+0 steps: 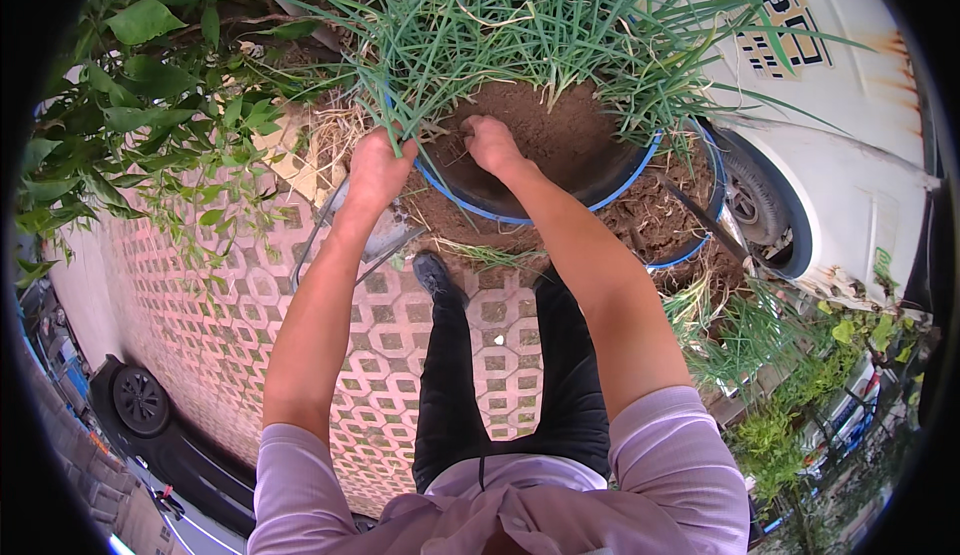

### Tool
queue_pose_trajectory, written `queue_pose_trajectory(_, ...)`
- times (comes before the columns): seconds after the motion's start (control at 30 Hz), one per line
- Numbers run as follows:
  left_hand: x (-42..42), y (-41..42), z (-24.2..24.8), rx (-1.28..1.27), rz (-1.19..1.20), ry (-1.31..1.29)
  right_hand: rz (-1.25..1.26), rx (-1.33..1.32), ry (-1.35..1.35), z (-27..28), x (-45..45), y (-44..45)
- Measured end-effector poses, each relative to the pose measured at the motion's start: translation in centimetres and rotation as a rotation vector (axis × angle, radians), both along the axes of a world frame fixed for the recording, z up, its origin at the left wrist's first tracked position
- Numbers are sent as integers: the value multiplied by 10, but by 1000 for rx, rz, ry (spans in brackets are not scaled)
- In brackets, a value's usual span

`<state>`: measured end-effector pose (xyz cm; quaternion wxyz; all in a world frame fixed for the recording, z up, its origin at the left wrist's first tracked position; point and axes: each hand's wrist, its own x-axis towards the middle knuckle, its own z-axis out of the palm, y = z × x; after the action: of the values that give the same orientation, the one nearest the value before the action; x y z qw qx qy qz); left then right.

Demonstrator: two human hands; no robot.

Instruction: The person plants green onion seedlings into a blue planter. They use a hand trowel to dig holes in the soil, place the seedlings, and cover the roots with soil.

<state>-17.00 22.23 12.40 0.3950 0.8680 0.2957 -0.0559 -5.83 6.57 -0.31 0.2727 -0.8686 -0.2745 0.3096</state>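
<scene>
A large round planter with a blue rim holds brown soil and a dense clump of long green onion-like plants. My left hand is closed around several green stalks at the planter's left edge. Inside the planter, my right hand is at the soil, its fingers curled near some pale roots; whether they grip anything is hidden. A smaller blue-rimmed container with rooty soil stands to the right, and a long dark blade-like tool lies across it.
A white vehicle with rust stands close on the right. Leafy branches hang at the left. Below are pink grid pavers, uprooted green plants at lower right, and a metal-framed object near my left foot. A dark car is further left.
</scene>
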Motion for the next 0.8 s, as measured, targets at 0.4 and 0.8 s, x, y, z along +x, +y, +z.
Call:
queue_pose_trajectory(0.4,16,10,8,-168,-9,-58,-173,83,241,-17,-16,21)
queue_pose_trajectory(0.8,3,15,-14,-304,218,-206,62,-156,31,-2,-16,39)
